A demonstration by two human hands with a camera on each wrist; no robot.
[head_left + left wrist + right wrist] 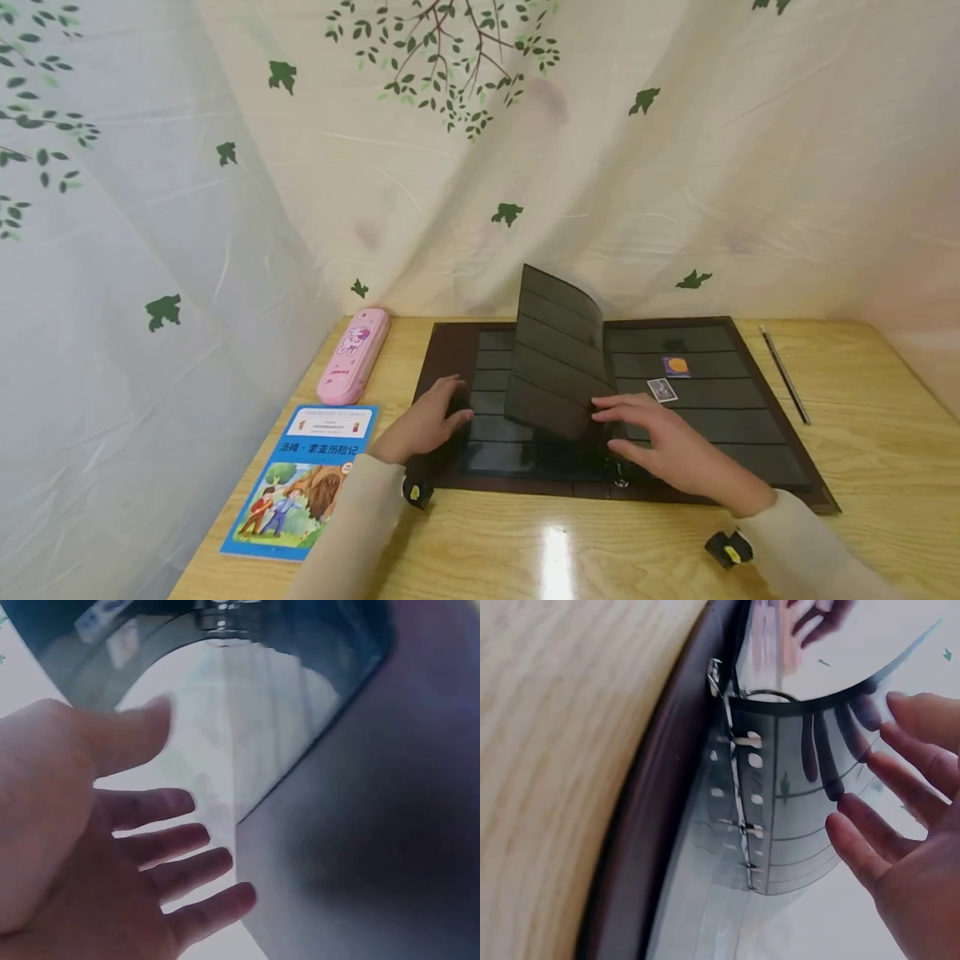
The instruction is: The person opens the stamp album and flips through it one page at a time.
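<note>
A dark brown ring-bound stamp album (442, 367) lies open on the table, its black pages crossed by clear strips. One black page (558, 350) stands raised and curved near the binding, leaning left. My right hand (667, 442) is at this page's right side; in the right wrist view its spread fingers (862, 836) meet the glossy sheet, with the metal rings (746, 740) beside them. My left hand (427, 423) is over the album's left edge, fingers apart and holding nothing in the left wrist view. Two small stamps, one purple and orange (677, 367), one grey (662, 390), are on the right page.
Left of the album lie a pink pencil case (354, 357) and a blue illustrated book (300, 483). A thin dark pencil (785, 375) is at the right on the wooden table (877, 467). A leaf-patterned cloth (600, 183) hangs behind the table.
</note>
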